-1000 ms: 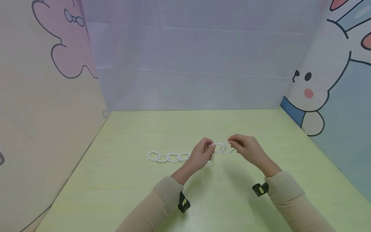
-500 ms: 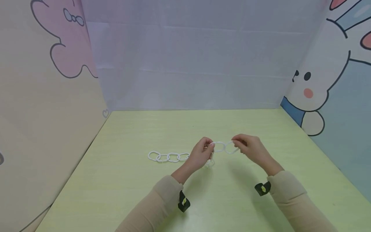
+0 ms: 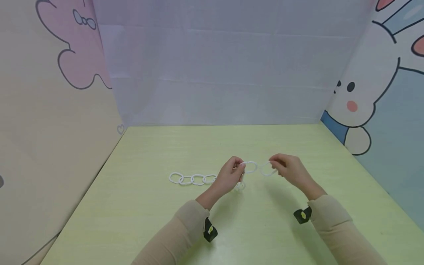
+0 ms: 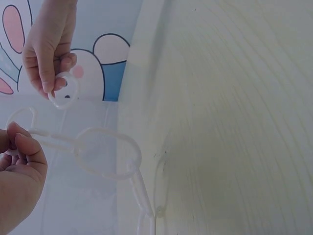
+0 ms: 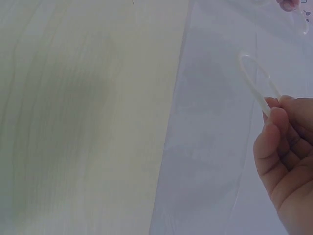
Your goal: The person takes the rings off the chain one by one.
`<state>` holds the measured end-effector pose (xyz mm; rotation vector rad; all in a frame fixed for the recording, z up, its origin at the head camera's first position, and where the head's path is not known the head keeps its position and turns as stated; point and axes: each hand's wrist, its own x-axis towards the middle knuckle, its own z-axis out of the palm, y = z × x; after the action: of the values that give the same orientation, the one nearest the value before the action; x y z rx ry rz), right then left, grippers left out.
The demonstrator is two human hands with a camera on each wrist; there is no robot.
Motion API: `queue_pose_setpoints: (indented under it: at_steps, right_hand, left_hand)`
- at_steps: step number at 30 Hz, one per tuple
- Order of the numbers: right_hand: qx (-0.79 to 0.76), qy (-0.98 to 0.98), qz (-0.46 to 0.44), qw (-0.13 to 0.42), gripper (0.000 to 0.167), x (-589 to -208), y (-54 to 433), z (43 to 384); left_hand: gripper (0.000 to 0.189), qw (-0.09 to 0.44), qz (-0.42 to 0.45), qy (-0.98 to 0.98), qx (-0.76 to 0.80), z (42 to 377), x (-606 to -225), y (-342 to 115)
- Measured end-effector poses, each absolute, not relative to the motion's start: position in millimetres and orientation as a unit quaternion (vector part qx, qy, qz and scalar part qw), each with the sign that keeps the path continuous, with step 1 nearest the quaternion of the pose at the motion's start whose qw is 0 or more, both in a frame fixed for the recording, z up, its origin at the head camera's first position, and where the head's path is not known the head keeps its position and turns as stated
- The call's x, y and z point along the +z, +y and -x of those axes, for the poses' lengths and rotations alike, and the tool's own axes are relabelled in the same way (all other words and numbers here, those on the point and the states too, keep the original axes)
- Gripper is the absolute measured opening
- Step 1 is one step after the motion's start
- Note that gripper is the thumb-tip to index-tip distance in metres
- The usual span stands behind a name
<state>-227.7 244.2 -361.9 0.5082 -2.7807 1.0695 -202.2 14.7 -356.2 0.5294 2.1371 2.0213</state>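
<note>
On the table (image 3: 99,206), at 9 o'clock from my left hand (image 3: 228,176), lies the white plastic chain (image 3: 192,180); I count 4 links, the 4th partly behind this hand. My left thumb and fingers are pinching the chain, and its end link (image 3: 256,167) points out to 3 o'clock. Further toward 3 o'clock, my right hand (image 3: 289,170) pinches the loose oval link (image 3: 261,170) between thumb and fingertips.

0.5 seconds ago this link was touching the end link; now there is a gap between them. For me this means that the link is, most probably, fully unhooked from the chain.

Some parts I cannot make out. The links hanging at 6 o'clock below my left fingertips are pale and overlapping, and the left wrist view cuts them at its bottom edge. Whether the loose oval link has an opening, my right fingertips may be hiding.
</note>
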Motion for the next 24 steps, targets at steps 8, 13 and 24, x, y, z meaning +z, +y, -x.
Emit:
queue_pose_setpoints:
  at_steps: [8,13,24]
  right_hand:
    - [0.358,-0.919,-0.157,0.051,0.014,-367.4,252.9,229.9]
    - [0.357,-0.922,-0.146,0.042,0.014,-372.9,258.9,232.2]
    - [0.358,-0.925,-0.125,0.022,0.017,-380.9,268.9,234.6]
  left_hand:
    - [0.012,0.074,-0.169,0.719,0.670,202.6,-357.0,14.5]
    - [0.011,0.075,-0.165,0.722,0.668,202.9,-357.1,14.4]
    - [0.011,0.073,-0.174,0.720,0.667,202.1,-355.7,12.1]
